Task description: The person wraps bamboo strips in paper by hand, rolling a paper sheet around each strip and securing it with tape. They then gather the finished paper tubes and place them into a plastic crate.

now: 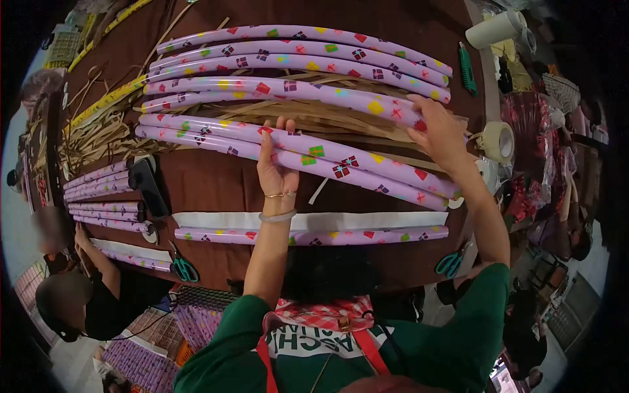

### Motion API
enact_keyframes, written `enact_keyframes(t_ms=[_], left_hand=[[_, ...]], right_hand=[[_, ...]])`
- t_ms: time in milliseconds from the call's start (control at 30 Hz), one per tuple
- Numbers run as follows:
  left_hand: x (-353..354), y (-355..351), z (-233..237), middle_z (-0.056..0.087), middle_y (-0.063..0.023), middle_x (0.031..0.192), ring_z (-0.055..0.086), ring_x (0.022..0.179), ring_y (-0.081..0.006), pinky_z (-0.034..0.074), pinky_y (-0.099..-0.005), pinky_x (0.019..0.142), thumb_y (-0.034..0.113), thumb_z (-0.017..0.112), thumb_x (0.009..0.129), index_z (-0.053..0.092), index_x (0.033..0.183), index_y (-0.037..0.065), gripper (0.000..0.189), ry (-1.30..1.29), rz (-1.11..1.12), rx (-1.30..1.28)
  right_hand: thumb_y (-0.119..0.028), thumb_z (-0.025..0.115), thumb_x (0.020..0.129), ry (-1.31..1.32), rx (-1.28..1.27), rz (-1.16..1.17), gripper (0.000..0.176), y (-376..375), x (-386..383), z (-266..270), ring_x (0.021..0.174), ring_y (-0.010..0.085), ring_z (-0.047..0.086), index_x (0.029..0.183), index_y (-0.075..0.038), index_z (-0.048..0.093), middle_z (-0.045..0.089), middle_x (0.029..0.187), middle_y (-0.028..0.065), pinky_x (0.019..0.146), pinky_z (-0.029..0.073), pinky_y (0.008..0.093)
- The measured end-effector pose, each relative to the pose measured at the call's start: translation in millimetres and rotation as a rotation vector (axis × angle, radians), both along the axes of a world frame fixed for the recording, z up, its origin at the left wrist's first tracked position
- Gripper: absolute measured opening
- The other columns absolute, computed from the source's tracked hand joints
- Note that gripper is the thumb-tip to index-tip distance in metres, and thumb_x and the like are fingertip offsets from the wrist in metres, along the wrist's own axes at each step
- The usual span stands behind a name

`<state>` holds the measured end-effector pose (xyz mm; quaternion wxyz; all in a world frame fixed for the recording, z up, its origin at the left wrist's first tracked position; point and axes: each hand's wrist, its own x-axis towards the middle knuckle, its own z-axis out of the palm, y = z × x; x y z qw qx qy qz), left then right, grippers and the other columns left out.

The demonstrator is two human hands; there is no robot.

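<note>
My left hand (278, 164) is wrapped around two lilac wrapping paper rolls (367, 171) with a gift-box print. Its thumb lies over them and its fingertips show beyond their far side. My right hand (440, 134) grips the right end of another wrapping paper roll (327, 93), fingers over the top and thumb on the near side. Several more rolls (295, 60) lie side by side farther back. Close to my body lies a single roll (373, 236) with a white paper strip (367, 220) along its far edge.
Brown paper strips (98, 141) lie under the rolls. Teal scissors (451, 261), a green cutter (467, 71) and a tape roll (498, 141) are at the right. At the left, a person's hand (84, 242) is near stacked rolls (105, 213), a phone (151, 187) and other scissors (184, 265).
</note>
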<state>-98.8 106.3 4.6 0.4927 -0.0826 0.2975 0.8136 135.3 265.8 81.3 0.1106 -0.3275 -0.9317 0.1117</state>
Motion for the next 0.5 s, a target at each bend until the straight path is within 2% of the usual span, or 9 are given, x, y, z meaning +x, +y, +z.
enact_keyframes(t_ms=[67, 167, 300, 333, 400, 433, 500], left_hand=[[-1, 0, 0, 0.048, -0.0138, 0.12, 0.048, 0.111, -0.026, 0.036, -0.0445, 0.096, 0.026, 0.055, 0.085, 0.045, 0.117, 0.009, 0.037, 0.034, 0.012, 0.003], [-3, 1, -1, 0.049, -0.013, 0.119, 0.05, 0.107, -0.0247, 0.037, -0.0401, 0.094, 0.025, 0.057, 0.084, 0.041, 0.122, 0.01, 0.044, 0.054, -0.001, 0.03], [-4, 4, 2, 0.054, -0.0094, 0.112, 0.052, 0.102, -0.0216, 0.039, -0.0382, 0.093, 0.02, 0.057, 0.083, 0.048, 0.116, 0.006, 0.037, 0.039, -0.008, 0.07], [-9, -1, -9, 0.057, -0.0069, 0.105, 0.054, 0.099, -0.0201, 0.041, -0.0372, 0.091, 0.016, 0.059, 0.082, 0.051, 0.111, 0.005, 0.032, -0.074, -0.002, 0.052], [-8, -1, -9, 0.058, -0.0057, 0.103, 0.054, 0.097, -0.0199, 0.042, -0.0365, 0.09, 0.015, 0.061, 0.08, 0.052, 0.109, 0.006, 0.031, -0.026, 0.024, 0.039], [-9, 0, -8, 0.058, -0.0055, 0.102, 0.055, 0.096, -0.0202, 0.043, -0.0359, 0.089, 0.014, 0.062, 0.078, 0.052, 0.108, 0.006, 0.032, -0.067, 0.035, 0.027], [-6, -4, 8, 0.057, -0.006, 0.102, 0.054, 0.096, -0.0197, 0.043, -0.0353, 0.088, 0.015, 0.063, 0.078, 0.052, 0.108, 0.006, 0.033, -0.079, 0.042, 0.039]], right_hand=[[-0.02, 0.067, 0.07, 0.081, -0.127, -0.028, 0.049, -16, 4, 15, 0.088, 0.0263, 0.053, 0.113, -0.008, 0.048, 0.053, 0.095, 0.0081, 0.072, 0.044, 0.0358], [-0.021, 0.067, 0.07, 0.077, -0.197, -0.039, 0.044, -31, 14, 17, 0.09, 0.026, 0.053, 0.11, -0.008, 0.052, 0.053, 0.096, 0.0073, 0.072, 0.045, 0.0356], [-0.024, 0.064, 0.074, 0.052, -0.346, -0.044, 0.039, -43, 21, 16, 0.093, 0.0265, 0.052, 0.108, -0.008, 0.055, 0.052, 0.102, 0.0084, 0.074, 0.044, 0.0355], [-0.029, 0.064, 0.074, 0.051, -0.544, -0.063, 0.043, -45, 24, 14, 0.097, 0.0282, 0.05, 0.111, -0.009, 0.052, 0.049, 0.106, 0.0089, 0.079, 0.042, 0.0368], [-0.036, 0.066, 0.071, -0.017, -0.434, 0.008, 0.055, -52, 24, 19, 0.097, 0.0296, 0.049, 0.115, -0.009, 0.049, 0.046, 0.109, 0.0101, 0.08, 0.041, 0.0388], [-0.041, 0.07, 0.065, -0.042, -0.389, 0.091, 0.069, -55, 20, 27, 0.096, 0.0306, 0.048, 0.119, -0.007, 0.045, 0.044, 0.109, 0.0115, 0.08, 0.04, 0.0399], [-0.043, 0.073, 0.06, -0.09, -0.395, 0.123, 0.08, -65, 11, 42, 0.097, 0.0317, 0.046, 0.123, -0.004, 0.041, 0.044, 0.108, 0.0135, 0.081, 0.039, 0.0401]])
